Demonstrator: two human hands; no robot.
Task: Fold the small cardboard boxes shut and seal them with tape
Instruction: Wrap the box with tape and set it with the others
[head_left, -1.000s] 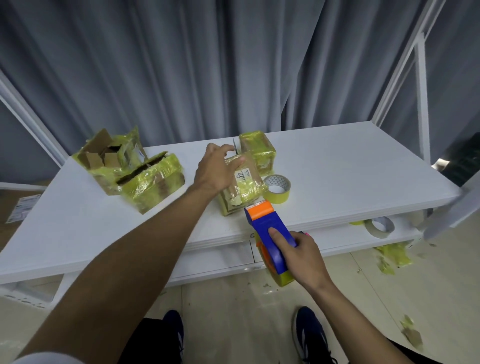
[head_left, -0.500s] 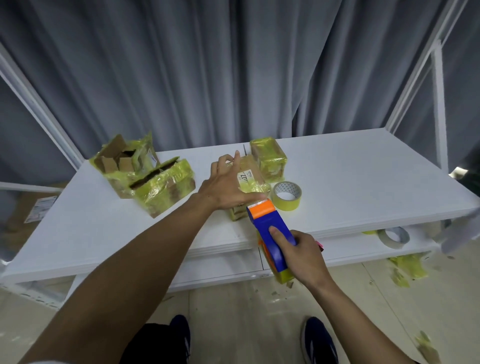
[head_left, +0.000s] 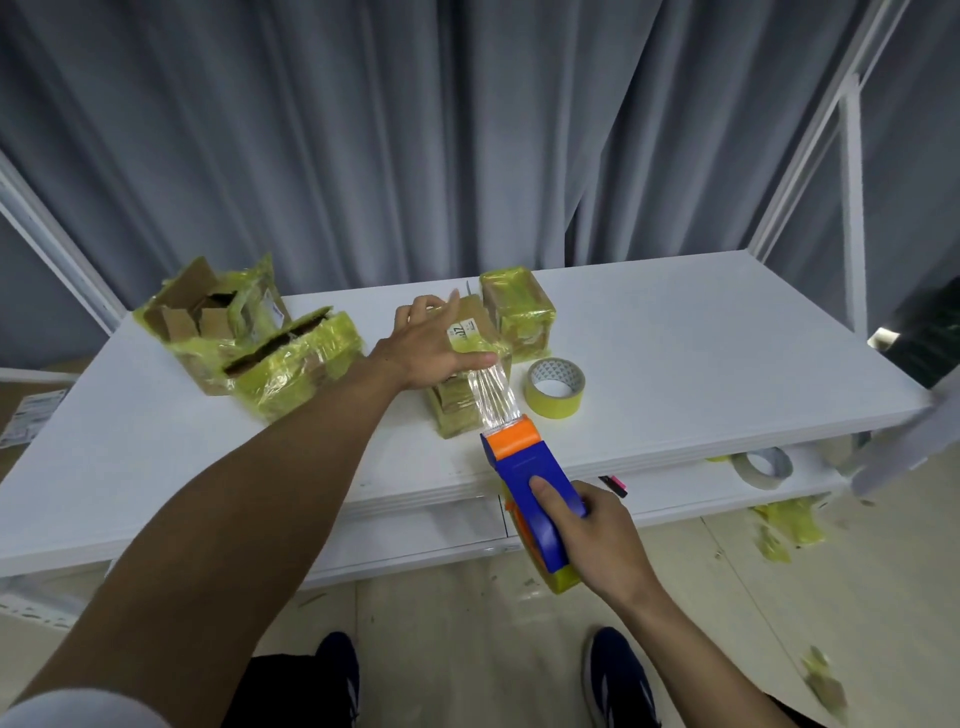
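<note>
Blue dispenser (head_left: 524, 467) drawn back over table edge (head_left: 675, 460), tape strip (head_left: 493, 395) taut

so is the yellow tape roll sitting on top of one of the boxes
No, the yellow tape roll lies on the white table, beside the box that the left hand presses.

Single head-worn wide-angle view, looking forward and down, close over white table (head_left: 675, 338), curtain (head_left: 363, 130) behind.

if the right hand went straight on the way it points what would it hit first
Probably the box under the left hand: the right hand aims its dispenser along the clear tape at the near face. The roll seems just right of that line.
</note>
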